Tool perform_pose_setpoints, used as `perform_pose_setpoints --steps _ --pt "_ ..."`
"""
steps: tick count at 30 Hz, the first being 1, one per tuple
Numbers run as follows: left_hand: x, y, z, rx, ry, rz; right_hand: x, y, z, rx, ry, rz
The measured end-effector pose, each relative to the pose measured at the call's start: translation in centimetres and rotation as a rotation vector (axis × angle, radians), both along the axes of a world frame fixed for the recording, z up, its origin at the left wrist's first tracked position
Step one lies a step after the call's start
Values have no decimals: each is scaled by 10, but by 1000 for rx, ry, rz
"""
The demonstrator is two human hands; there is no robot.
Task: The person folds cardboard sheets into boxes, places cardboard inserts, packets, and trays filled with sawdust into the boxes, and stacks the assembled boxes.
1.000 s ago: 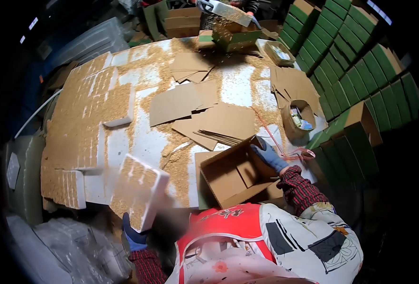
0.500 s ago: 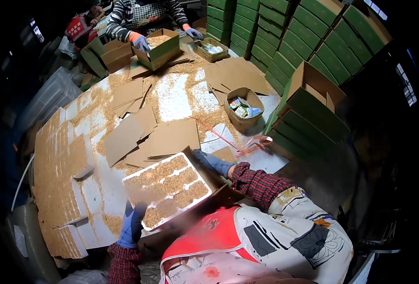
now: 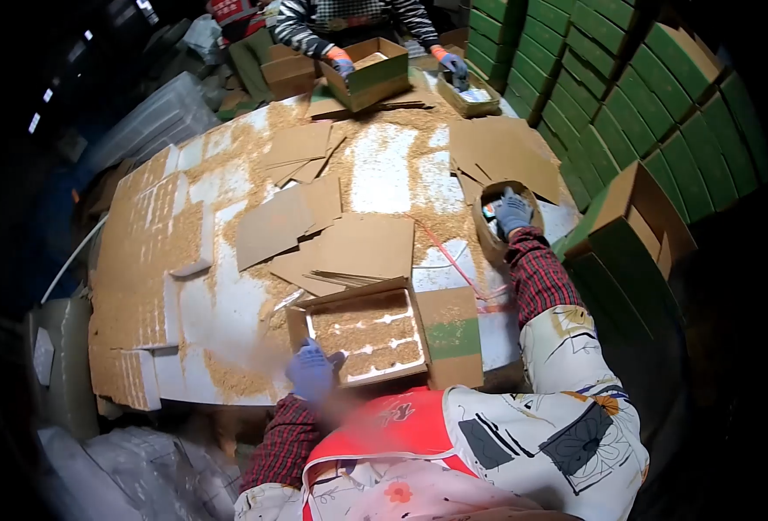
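A white foam tray filled with tan, husk-like loose material sits inside an open cardboard box at the table's near edge. My left hand, in a blue-grey glove, grips the box's left near corner, its thumb over the rim beside the tray. Off to the right, my right hand, gloved alike, reaches into a round brown basket. Small colourful packets show beside its fingers. The fingers are bent down among them, and the hand hides what they grasp.
Flat cardboard sheets lie behind the box. More filled foam trays cover the table's left. Green cartons are stacked at right, an open one nearer. Across the table, a co-worker's gloved hands are at a box and a basket.
The tray, tilted in both hands before, now lies level inside the box. My right hand has left the box and moved far right into the basket. The view has shifted left.
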State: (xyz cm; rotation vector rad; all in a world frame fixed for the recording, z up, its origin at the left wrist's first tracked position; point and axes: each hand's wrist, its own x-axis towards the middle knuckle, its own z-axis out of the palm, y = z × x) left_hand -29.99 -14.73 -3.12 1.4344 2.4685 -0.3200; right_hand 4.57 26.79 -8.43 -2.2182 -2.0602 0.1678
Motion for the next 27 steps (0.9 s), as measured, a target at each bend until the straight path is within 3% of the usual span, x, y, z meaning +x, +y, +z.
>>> perform_pose_setpoints --steps 3,6,9,11,12,14,15,18,19,21,23,27 --pt "9 8 -14 -30 139 28 15 16 -24 -29 -110 10" --pt "-7 12 1 -87 -84 -2 19 -2 -11 121 -13 70" --pt "-35 25 42 349 -224 -83 29 -10 -10 230 299 84" --pt "-71 50 48 615 -340 -92 31 -20 1 341 584 -4" --pt "-96 68 30 685 -359 -117 46 -13 -20 419 693 -46" --pt "-137 102 -3 559 -339 -121 53 -20 -25 361 1319 -83" --pt "-154 118 -23 530 -262 -207 42 -41 0 293 1469 -228" --pt "-180 153 -73 477 101 -411 48 -68 9 256 1419 -239" --pt "-184 162 -85 421 138 -364 49 -76 9 264 1408 -254" --pt "-186 177 -81 303 145 -298 47 -85 6 369 1537 -129" --pt "-187 190 -62 145 98 -205 33 -108 25 423 1497 -74" --pt "-208 205 -81 109 23 -234 -17 -175 76 425 1447 75"
